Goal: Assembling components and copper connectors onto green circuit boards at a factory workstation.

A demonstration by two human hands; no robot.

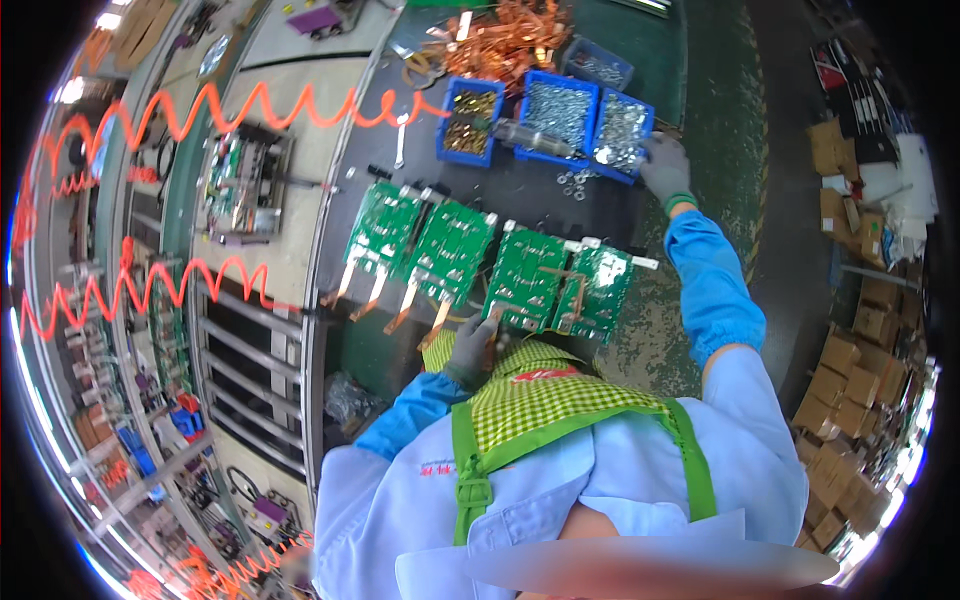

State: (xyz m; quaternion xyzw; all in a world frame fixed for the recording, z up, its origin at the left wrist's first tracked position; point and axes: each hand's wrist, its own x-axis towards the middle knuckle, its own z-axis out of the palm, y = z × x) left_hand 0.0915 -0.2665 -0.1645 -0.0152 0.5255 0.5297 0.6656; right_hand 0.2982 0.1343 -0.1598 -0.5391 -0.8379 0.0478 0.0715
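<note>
My left hand [470, 350], in a grey glove, is at the near edge of a green circuit board [527, 270], its fingers closed by a copper strip; what they pinch is too small to tell. To the right lies another circuit board [603, 280] with a copper strip across it. Two more boards [450, 250] lie on the left, copper strips [400, 308] sticking out toward me. My right hand [666, 170], also gloved, reaches to the right edge of a blue bin [612, 173] of small silver hardware. Its fingertips are partly hidden there.
Left of that bin are a blue bin [522, 110] of silver fasteners and another [464, 158] of brass-coloured parts. A grey cylindrical tool [540, 140] hangs over them. Loose washers [575, 185], a wrench [401, 143], scissors [418, 70] and a copper strip pile [510, 45] lie about. Orange coiled hoses [250, 108] stretch left.
</note>
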